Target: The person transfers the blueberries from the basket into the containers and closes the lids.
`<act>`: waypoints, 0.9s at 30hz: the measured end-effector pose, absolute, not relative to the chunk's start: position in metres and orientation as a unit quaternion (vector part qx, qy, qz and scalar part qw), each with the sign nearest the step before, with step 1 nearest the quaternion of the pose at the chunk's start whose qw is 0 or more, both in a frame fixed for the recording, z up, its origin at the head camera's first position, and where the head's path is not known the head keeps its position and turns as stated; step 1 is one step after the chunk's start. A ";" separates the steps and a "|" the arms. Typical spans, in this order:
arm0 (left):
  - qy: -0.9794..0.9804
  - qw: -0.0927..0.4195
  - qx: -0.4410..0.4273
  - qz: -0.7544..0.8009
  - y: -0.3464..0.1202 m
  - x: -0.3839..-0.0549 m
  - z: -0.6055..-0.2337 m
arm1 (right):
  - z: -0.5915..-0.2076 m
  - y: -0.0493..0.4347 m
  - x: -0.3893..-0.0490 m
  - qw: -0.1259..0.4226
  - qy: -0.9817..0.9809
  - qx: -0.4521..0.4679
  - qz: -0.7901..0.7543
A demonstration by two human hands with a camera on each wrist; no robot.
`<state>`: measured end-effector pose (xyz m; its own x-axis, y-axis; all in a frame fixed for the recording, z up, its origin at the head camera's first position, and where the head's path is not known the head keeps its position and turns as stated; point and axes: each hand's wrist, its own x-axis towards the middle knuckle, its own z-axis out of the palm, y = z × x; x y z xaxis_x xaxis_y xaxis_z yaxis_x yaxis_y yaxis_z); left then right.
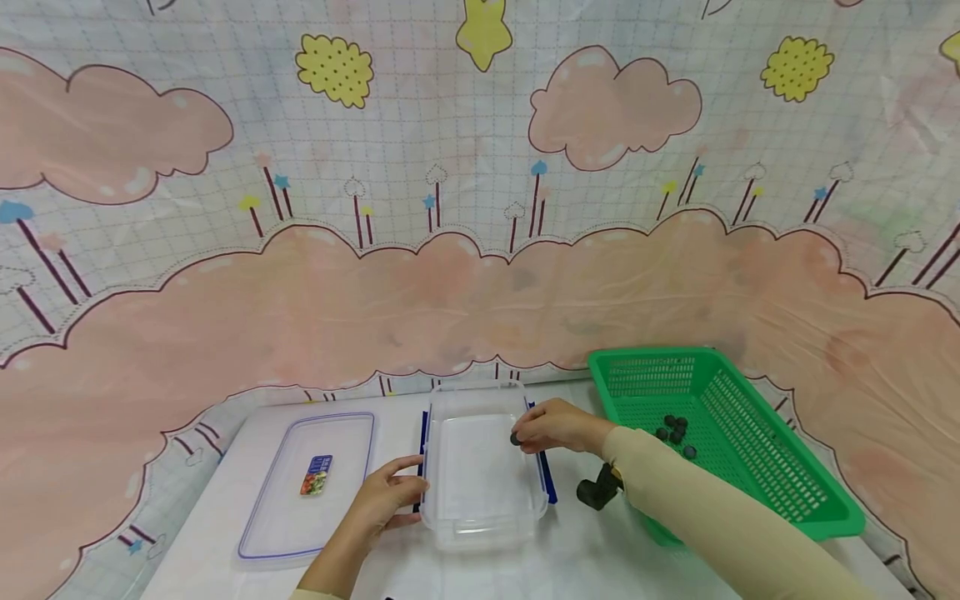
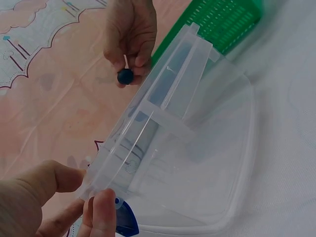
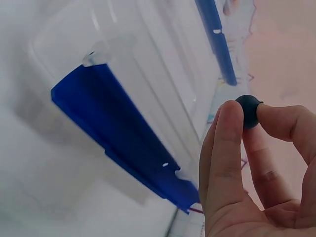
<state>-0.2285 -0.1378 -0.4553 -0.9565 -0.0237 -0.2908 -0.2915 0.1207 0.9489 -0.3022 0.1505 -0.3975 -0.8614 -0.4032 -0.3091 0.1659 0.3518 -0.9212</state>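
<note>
Above the right side of the clear box (image 1: 483, 532), your right hand (image 1: 558, 425) pinched a dark ball (image 1: 515, 438); your left hand (image 1: 386, 496) gripped the box's left edge. Loading appeared underway; the next move likely required lowering, then release.

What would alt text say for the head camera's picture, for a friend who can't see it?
A person's right hand pinches a small dark ball above an open clear plastic box, while the left hand holds the box's left side. A clear lid with a colorful label lies to the left; a green basket with more dark balls stands to the right.
</note>
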 end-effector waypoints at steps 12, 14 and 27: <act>0.738 0.103 -0.101 0.660 -0.139 -0.228 -0.456 | -0.403 0.120 -0.307 0.269 0.780 -0.070 -0.560; 0.735 0.104 -0.100 0.663 -0.138 -0.228 -0.457 | -0.405 0.116 -0.309 0.276 0.776 -0.061 -0.564; 0.716 0.112 -0.114 0.680 -0.138 -0.229 -0.457 | -0.418 0.089 -0.312 0.285 0.771 -0.021 -0.569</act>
